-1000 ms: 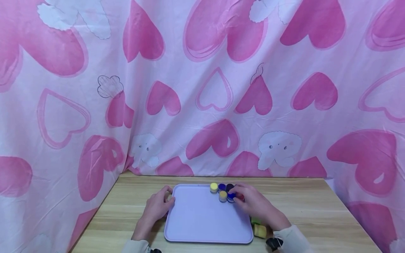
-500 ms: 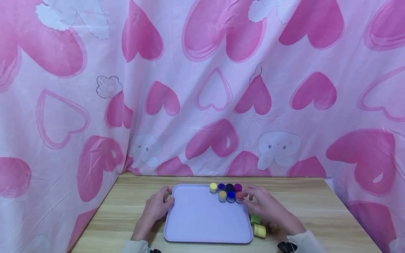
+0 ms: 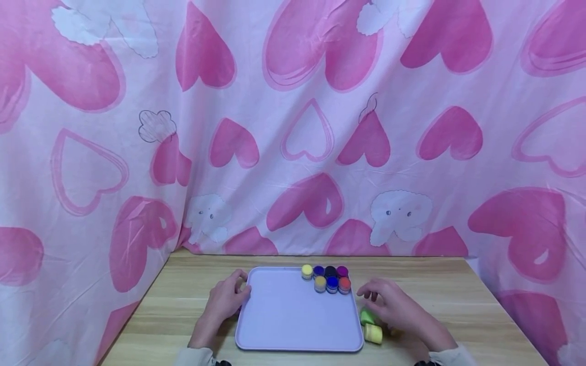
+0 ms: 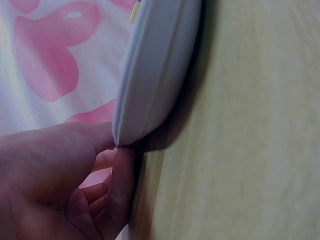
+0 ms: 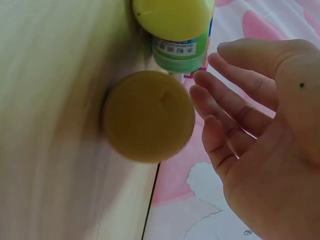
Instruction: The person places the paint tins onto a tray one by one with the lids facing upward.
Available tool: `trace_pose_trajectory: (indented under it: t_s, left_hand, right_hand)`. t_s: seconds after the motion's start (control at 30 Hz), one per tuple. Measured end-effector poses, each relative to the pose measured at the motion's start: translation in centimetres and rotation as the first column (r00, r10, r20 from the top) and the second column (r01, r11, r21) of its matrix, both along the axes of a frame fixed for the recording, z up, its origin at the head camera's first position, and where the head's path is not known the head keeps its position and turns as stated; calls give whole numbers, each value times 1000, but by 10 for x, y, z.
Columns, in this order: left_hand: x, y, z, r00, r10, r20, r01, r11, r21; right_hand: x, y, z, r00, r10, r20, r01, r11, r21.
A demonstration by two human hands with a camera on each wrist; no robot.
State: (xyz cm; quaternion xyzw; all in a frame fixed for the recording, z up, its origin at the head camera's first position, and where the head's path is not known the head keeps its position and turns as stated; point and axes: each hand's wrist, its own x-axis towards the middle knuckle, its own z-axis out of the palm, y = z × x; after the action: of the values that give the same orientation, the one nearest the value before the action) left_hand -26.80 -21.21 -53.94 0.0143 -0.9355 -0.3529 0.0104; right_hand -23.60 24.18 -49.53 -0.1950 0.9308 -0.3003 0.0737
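Note:
My left hand (image 3: pixel 223 300) pinches the left rim of a pale lilac tray (image 3: pixel 293 320); in the left wrist view the thumb lies over the rim and fingers sit beneath it. Small paint jars stand in two rows at the tray's far right corner, among them a yellow jar (image 3: pixel 306 272), a blue jar (image 3: pixel 331 284) and an orange-red jar (image 3: pixel 344 285). My right hand (image 3: pixel 398 305) hovers right of the tray, fingers loosely bent and holding nothing. Below it are a green jar (image 3: pixel 367 317), a pale yellow jar (image 3: pixel 373 334) lying on its side, and an ochre jar (image 5: pixel 150 117).
A wooden table (image 3: pixel 439 295) carries everything. Behind it and at both sides hangs a pink curtain (image 3: pixel 293 203) printed with hearts. The ochre jar is mostly hidden behind my right hand in the head view.
My right hand has left the orange-red jar on the tray and moved right and nearer, over the loose jars. The magenta and orange-red jars have come into view. My left hand stays put.

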Motion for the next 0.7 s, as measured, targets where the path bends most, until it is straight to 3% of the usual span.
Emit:
trace_pose_trajectory:
  t_s: [0.37,0.7]
  left_hand:
    - [-1,1,0,1000,3,-2,-3,1000,-16]
    - [2,1,2,1000,-7,-27,6,999,-41]
  right_hand:
    - [8,10,-10,994,51,93,-45,997,-61]
    - [10,9,-15,993,61,106,-54,996,-71]
